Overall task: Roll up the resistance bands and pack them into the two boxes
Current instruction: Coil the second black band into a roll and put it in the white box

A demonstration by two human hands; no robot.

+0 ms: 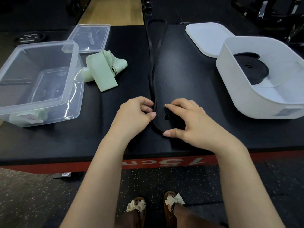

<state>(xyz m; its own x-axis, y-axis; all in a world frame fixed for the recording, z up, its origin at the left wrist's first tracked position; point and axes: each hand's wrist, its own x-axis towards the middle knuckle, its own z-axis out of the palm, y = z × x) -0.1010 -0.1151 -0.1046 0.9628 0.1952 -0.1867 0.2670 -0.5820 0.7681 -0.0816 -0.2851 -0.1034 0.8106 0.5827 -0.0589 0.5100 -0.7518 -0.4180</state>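
Black on black makes your work hard to read: the black band (152, 66) lies on a black padded platform (189, 76), and its partly rolled coil (166, 119) near the front edge blends into the surface. Your left hand (133, 116) pinches the band just where the loose length meets the coil, thumb and curled fingers closed on it. Your right hand (185, 119) clamps the coil itself, thumb at its near rim and fingers curled over the far side, so most of the coil's right half is hidden under your fingers. The unrolled part runs away from you as a long narrow loop to the platform's far edge.

On your right stands the white box (256, 102) with a rolled black band (251, 69) inside, partly hidden by the box's wall; its white lid (207, 37) lies behind it. On your left the clear plastic box (69, 66) holds a pale green roll (41, 115) in its near corner, blurred through the wall. Beside that box lie loose green bands (103, 69), tangled so that you cannot count them, with a clear lid (90, 37) behind.
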